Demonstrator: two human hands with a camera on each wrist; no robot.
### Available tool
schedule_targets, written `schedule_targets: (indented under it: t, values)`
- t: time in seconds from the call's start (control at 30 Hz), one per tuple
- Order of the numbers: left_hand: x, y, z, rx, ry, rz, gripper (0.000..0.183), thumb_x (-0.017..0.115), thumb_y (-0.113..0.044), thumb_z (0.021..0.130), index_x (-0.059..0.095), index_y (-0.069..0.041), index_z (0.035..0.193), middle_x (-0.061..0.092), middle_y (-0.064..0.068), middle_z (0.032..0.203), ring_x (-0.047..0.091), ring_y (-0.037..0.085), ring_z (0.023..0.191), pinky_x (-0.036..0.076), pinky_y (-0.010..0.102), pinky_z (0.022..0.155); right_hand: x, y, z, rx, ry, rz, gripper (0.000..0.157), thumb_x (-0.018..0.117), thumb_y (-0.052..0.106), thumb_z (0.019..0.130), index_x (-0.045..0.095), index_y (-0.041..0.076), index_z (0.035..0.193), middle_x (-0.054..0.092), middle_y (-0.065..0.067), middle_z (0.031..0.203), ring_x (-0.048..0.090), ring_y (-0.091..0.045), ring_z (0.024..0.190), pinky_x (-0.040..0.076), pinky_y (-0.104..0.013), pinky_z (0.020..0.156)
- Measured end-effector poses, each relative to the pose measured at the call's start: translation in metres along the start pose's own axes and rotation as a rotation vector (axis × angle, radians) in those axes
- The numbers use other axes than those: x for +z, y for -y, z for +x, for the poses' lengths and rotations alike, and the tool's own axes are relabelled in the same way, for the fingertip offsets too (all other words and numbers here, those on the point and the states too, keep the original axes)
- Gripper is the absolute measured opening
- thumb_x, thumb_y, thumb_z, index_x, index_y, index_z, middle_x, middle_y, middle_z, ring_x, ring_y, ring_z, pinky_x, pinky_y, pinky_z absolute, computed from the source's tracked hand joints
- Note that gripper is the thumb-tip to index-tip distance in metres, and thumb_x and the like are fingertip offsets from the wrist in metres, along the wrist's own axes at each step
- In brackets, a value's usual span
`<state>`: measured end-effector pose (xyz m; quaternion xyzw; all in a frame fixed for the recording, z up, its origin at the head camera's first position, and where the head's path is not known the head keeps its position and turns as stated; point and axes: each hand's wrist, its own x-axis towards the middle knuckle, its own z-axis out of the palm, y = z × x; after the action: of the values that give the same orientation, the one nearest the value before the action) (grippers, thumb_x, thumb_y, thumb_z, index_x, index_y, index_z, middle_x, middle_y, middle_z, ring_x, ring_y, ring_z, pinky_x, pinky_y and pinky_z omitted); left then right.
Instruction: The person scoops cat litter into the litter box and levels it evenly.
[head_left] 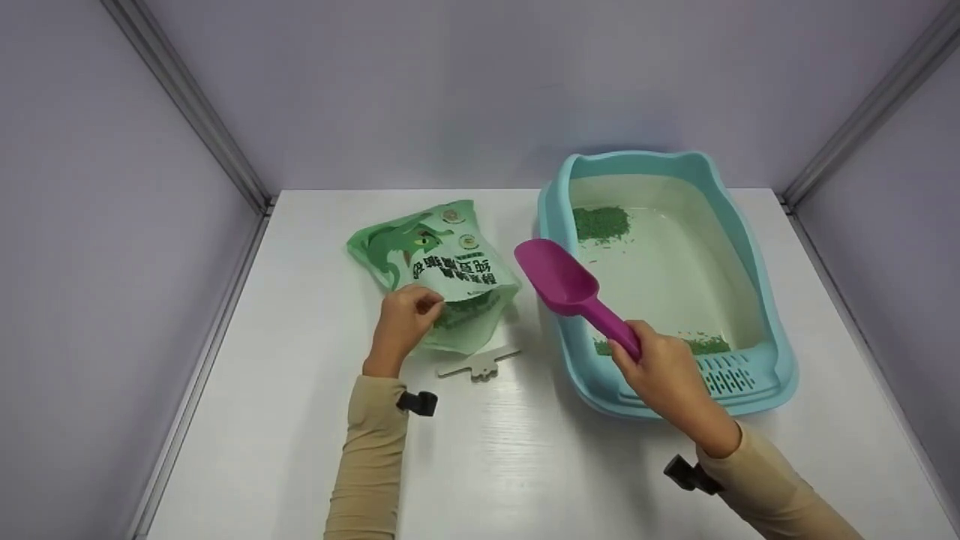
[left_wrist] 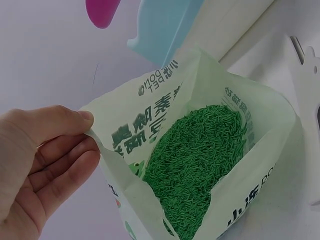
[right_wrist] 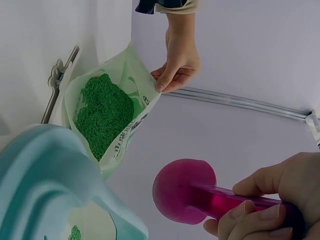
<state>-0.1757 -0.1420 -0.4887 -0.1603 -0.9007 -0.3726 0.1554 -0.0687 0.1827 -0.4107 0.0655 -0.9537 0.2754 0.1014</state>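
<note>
A green and white bag of cat litter [head_left: 450, 262] lies on the table with its mouth facing the person. Green litter pellets [left_wrist: 192, 160] fill its inside. My left hand [head_left: 406, 319] pinches the upper rim of the bag between thumb and fingers, holding the mouth open. My right hand [head_left: 664, 371] grips the handle of a magenta scoop [head_left: 559, 277], raised over the left rim of the blue litter box [head_left: 750, 247]. No litter shows in the scoop's bowl in the head view. Two patches of green pellets [head_left: 600, 223] lie on the box's pale floor.
A pale grey clip [head_left: 480, 364] lies on the white table [head_left: 300, 420] just below the bag. The box takes up the table's right side, with a slotted step [head_left: 727, 375] at its near end. Walls [head_left: 487, 90] enclose the table behind and at both sides.
</note>
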Motion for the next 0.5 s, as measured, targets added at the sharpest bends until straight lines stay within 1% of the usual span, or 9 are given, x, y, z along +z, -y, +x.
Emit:
schedule_targets:
  t: [0.17,0.37,0.5]
  values:
    - [0.000,0.000,0.000,-0.002,-0.001,-0.007,0.007,0.069,-0.006,0.086,0.075,-0.002,0.086,0.072,0.014,0.082,0.067,0.023,0.073,0.058,0.035,0.066,0.007,0.003,-0.001,-0.039,-0.007,-0.013,0.022,0.069,0.007,0.085,0.063,-0.007,0.100,0.056,-0.011,0.061,0.042,-0.015,0.051,0.034,-0.020,0.050]
    - [0.000,0.001,0.000,0.013,-0.008,0.001,0.006,0.070,-0.006,0.086,0.075,-0.002,0.085,0.073,0.013,0.082,0.068,0.023,0.073,0.058,0.036,0.067,0.013,0.006,-0.004,-0.090,-0.043,-0.034,0.020,0.071,0.007,0.083,0.064,-0.006,0.096,0.054,-0.011,0.058,0.040,-0.013,0.050,0.033,-0.020,0.048]
    - [0.001,0.002,0.000,0.024,-0.013,0.002,0.006,0.070,-0.005,0.085,0.075,-0.002,0.085,0.073,0.013,0.081,0.068,0.024,0.073,0.058,0.036,0.067,0.015,0.008,-0.005,-0.079,-0.029,-0.038,0.021,0.072,0.008,0.083,0.064,-0.006,0.096,0.055,-0.011,0.059,0.041,-0.015,0.051,0.034,-0.021,0.049]
